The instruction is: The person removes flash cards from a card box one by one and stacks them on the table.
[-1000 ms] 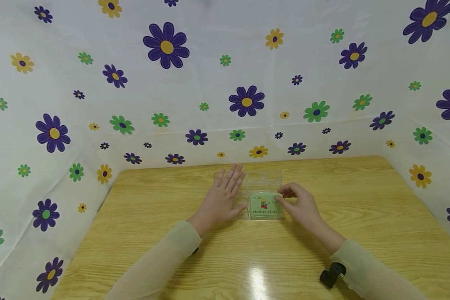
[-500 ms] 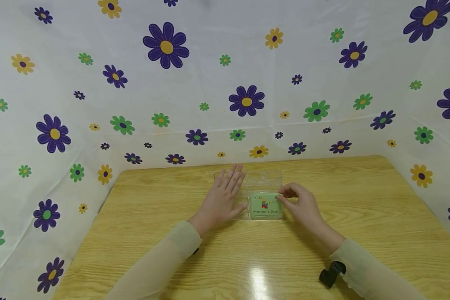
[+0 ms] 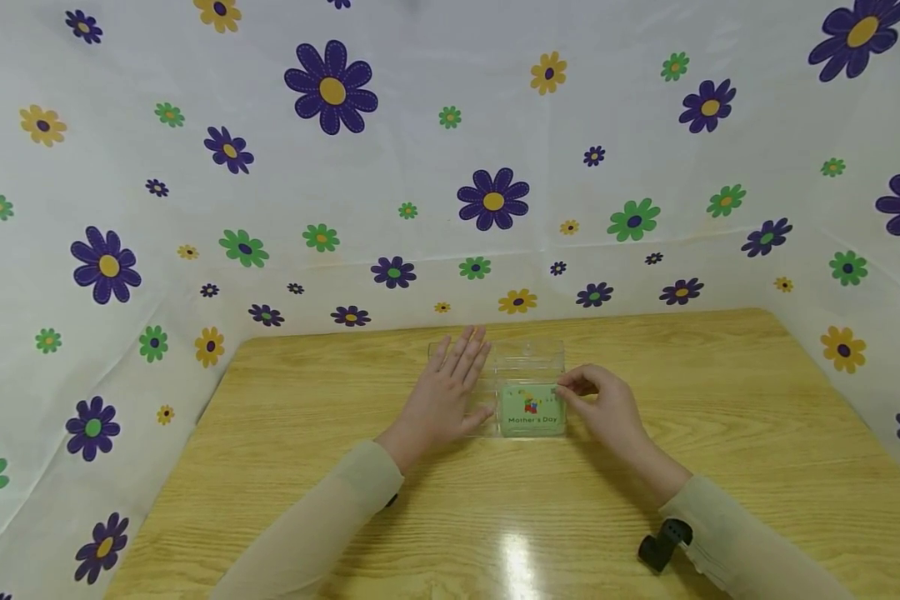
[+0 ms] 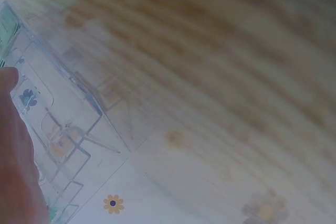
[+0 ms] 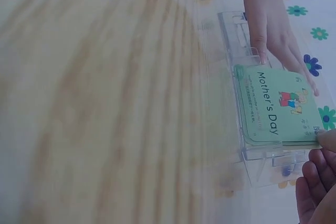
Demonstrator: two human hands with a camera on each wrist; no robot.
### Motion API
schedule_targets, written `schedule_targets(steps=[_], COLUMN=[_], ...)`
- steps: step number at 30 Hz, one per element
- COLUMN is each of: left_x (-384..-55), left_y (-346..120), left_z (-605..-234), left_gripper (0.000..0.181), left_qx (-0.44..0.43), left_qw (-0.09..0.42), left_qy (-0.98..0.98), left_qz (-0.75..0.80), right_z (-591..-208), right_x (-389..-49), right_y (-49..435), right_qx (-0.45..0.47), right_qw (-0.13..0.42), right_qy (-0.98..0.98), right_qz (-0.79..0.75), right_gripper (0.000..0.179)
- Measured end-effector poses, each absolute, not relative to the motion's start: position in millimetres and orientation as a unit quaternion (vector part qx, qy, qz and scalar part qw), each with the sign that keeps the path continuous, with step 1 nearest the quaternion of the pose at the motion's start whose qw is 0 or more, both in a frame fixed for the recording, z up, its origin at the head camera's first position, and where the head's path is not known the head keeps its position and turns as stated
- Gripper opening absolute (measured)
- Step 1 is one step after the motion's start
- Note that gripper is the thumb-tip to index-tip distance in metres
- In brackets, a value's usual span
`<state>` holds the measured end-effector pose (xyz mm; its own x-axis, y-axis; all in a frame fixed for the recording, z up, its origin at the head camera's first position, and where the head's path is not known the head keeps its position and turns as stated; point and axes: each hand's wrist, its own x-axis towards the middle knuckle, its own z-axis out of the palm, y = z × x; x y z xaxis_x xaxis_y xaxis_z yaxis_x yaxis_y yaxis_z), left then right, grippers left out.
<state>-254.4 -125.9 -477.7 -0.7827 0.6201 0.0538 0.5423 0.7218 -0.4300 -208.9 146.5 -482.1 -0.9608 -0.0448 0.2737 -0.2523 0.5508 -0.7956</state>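
A green card (image 3: 532,410) printed "Mother's Day" sits in the right section of a clear plastic holder (image 3: 528,363) on the table. In the right wrist view, more card edges show beneath the top green card (image 5: 281,106). My right hand (image 3: 607,417) pinches the card's upper right corner between thumb and fingers. With its fingers straight, my left hand (image 3: 442,400) rests over the left part of the holder, its thumb reaching toward the card's left edge. The left wrist view catches the clear holder (image 4: 65,114) beside part of the left hand (image 4: 18,166).
The wood-grain table (image 3: 330,517) lies under everything. White cloth (image 3: 390,175) with printed flowers rises behind the table and on both sides. A black strap piece (image 3: 663,546) is at the right sleeve.
The green card has shifted very slightly to the right and up under my right hand's pinch. My left hand has stayed in place on the holder.
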Motion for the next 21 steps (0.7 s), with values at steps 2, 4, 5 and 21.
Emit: schedule_targets(steps=[2, 4, 5, 21], left_x=[-254.4, -254.5, -254.6, -255.2], left_y=[-126.1, -126.3, -126.4, -126.5], left_z=[-477.7, -478.0, -478.3, -480.0], left_gripper=[0.098, 0.098, 0.098, 0.099], left_qx=[-0.315, -0.316, -0.317, -0.316], left_qw=[0.101, 0.107, 0.11, 0.104], left_qy=[-0.922, -0.921, -0.92, -0.922], left_qz=[0.2, 0.203, 0.204, 0.198], right_z=[-481.4, -480.8, -480.6, -482.4], right_x=[-209.0, -209.1, -209.1, -210.4], right_y=[146.7, 146.9, 147.0, 150.6], right_qx=[0.083, 0.081, 0.08, 0.084], right_qw=[0.11, 0.11, 0.109, 0.136], right_qy=[-0.874, -0.875, -0.876, -0.874], right_qz=[0.465, 0.464, 0.464, 0.458], right_gripper=[0.008, 0.008, 0.008, 0.009])
